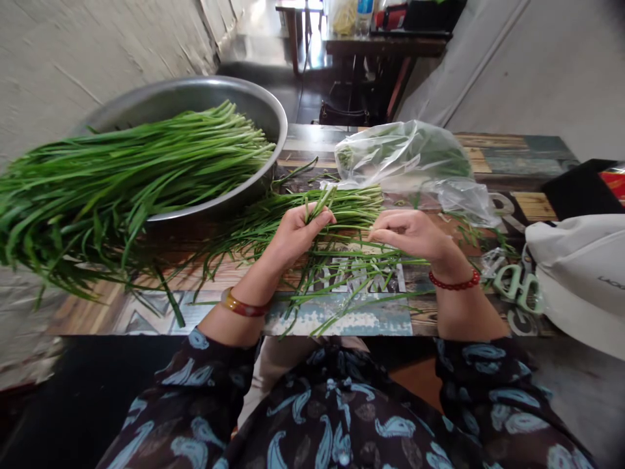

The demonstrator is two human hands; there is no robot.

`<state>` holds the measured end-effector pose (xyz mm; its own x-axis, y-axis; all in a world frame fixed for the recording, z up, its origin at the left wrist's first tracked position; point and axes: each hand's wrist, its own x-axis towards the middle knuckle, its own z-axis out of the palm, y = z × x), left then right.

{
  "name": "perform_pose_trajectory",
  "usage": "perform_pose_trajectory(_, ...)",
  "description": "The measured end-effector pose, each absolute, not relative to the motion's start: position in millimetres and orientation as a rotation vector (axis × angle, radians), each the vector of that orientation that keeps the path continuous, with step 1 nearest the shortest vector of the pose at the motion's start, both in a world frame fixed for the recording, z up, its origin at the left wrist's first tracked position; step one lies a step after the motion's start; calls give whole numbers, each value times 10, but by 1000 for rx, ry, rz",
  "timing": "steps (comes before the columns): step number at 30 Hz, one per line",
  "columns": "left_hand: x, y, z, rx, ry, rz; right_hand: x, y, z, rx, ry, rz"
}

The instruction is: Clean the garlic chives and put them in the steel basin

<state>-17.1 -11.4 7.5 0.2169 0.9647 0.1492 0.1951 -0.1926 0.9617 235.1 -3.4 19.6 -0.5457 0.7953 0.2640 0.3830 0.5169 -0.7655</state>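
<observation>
My left hand [303, 231] is closed round a few garlic chives [319, 207], their cut ends poking up past the thumb. To its right, my right hand [410, 233] is pinched shut, fingertips close to the pale stem ends; whatever is between them is too small to make out. A loose pile of garlic chives [356, 198] lies on the table just behind and between both hands. Scattered single blades [336, 306] are spread over the tabletop in front of them. At the left, a large bunch of garlic chives [161, 153] rests in a metal basin [280, 130], leaves hanging over its rim.
Behind the pile is a clear plastic bag [405, 153] with more greens inside. A white cap [576, 273] and a pale green plastic item [517, 286] sit at the right of the patterned wooden table [532, 146]. Another table [385, 47] stands farther back.
</observation>
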Motion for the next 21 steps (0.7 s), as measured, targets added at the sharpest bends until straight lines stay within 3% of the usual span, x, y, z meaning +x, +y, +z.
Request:
perform_pose_trajectory(11,-157,-164,119,1524,1096,1025,1928,-84,-163,-1034,-2374,321)
perform_pose_trajectory(21,-285,-68,151,1507,1044,1470,2142,-36,-87,-1131,-2362,366)
